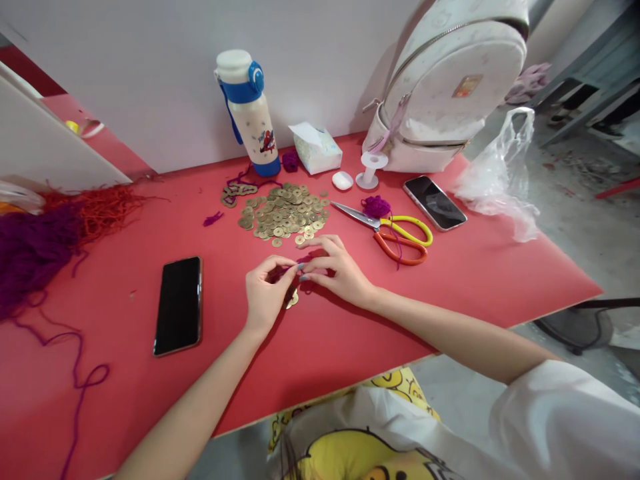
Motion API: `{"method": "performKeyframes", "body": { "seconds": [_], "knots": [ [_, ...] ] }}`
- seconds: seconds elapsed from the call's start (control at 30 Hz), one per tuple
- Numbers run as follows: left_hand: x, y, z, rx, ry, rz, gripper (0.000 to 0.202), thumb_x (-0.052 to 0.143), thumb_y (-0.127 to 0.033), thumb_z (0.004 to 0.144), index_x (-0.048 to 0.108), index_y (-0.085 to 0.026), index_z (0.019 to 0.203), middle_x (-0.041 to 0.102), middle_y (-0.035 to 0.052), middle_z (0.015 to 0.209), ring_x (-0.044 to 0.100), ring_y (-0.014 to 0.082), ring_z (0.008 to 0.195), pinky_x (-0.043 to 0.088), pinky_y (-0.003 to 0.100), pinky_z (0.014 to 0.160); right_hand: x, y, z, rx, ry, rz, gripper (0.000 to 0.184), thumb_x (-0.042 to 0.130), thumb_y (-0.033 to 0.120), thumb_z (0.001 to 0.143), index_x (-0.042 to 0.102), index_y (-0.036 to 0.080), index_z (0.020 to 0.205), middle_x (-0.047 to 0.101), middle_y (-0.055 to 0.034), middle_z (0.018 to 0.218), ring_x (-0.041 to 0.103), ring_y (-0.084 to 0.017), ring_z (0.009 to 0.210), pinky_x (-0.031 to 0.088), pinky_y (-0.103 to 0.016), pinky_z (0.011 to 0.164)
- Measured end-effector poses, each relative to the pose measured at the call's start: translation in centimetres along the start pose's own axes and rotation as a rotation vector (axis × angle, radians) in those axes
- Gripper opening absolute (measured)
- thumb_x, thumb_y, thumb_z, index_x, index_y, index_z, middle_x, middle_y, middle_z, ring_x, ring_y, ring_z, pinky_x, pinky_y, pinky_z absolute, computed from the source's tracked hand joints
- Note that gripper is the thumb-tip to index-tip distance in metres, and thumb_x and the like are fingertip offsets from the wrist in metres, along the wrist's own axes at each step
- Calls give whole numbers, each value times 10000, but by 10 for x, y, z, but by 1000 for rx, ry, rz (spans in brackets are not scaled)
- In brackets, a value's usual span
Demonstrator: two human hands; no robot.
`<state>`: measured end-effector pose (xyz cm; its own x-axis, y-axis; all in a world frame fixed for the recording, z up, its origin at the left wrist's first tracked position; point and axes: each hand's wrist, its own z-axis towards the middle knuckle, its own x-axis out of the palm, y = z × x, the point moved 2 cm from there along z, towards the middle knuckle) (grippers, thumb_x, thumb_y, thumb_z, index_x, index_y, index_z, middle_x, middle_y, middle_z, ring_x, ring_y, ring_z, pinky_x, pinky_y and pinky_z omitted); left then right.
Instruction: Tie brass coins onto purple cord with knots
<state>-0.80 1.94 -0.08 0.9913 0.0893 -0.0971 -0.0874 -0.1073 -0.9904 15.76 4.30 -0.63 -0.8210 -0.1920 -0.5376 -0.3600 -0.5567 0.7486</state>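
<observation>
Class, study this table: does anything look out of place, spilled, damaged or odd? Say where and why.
Somewhat untidy: at left, a loose purple strand trails near the tangled purple heap; at right, a second purple strand lies across the scissors' handles, where it might snag. Nothing looks clearly damaged.

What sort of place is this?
Probably a makeshift craft workspace, though whether a home or workshop I can't tell: it has a pile of coins, scissors and purple yarn laid out.

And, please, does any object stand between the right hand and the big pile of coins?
Nothing visible does. The right hand has its fingers close to the near edge of the coin pile. The scissors lie right of the pile, outside that path.
</observation>
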Motion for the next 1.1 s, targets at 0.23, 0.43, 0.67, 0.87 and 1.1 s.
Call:
{"method": "performKeyframes", "body": {
  "seconds": [0.23, 0.43, 0.67, 0.87, 1.1],
  "knots": [
    [-5, -7, 6, 465, 116, 475, 141, 672, -210, 845, 650, -190, 708, 635, 0, 714, 593, 129, 659, 451, 239, 624, -3, 4, -2, -16, -70, 18, 117, 558, 185, 944, 658, 218, 894, 550, -95, 1253, 461, -254, 1193, 480, -425, 933],
    [-6, -9, 2, 558, 266, 281, 191, 661, -311, 886, 639, -194, 737, 652, 21, 718, 604, 131, 635, 469, 231, 589, -3, 1, -1, -9, -95, 77, 116, 547, 197, 955, 622, 221, 871, 587, -72, 1074, 503, -233, 1083, 432, -433, 972],
    [-5, -2, 3, 143, -5, 3, 161, 695, -324, 820, 643, -180, 769, 616, -23, 629, 518, 90, 414, 406, 195, 372, 1, 3, 1, -81, 42, 71, 113, 585, 177, 932, 622, 203, 828, 606, -62, 1008, 493, -210, 977, 441, -368, 893],
    [-6, -5, 8, 211, 22, 81, 82, 721, -249, 764, 733, -182, 718, 657, 12, 727, 593, 114, 588, 466, 199, 491, 3, -2, 1, -23, 28, 64, 139, 666, 260, 896, 617, 193, 784, 613, -53, 995, 495, -197, 946, 427, -340, 858],
    [-5, -4, 9, 233, 132, 115, 97, 737, -257, 770, 746, -179, 714, 638, 37, 944, 483, 39, 481, 399, 196, 416, -2, -1, 1, -7, -32, 103, 272, 471, 321, 1007, 604, 190, 810, 547, -47, 896, 495, -180, 873, 423, -325, 815]
  ]
}}
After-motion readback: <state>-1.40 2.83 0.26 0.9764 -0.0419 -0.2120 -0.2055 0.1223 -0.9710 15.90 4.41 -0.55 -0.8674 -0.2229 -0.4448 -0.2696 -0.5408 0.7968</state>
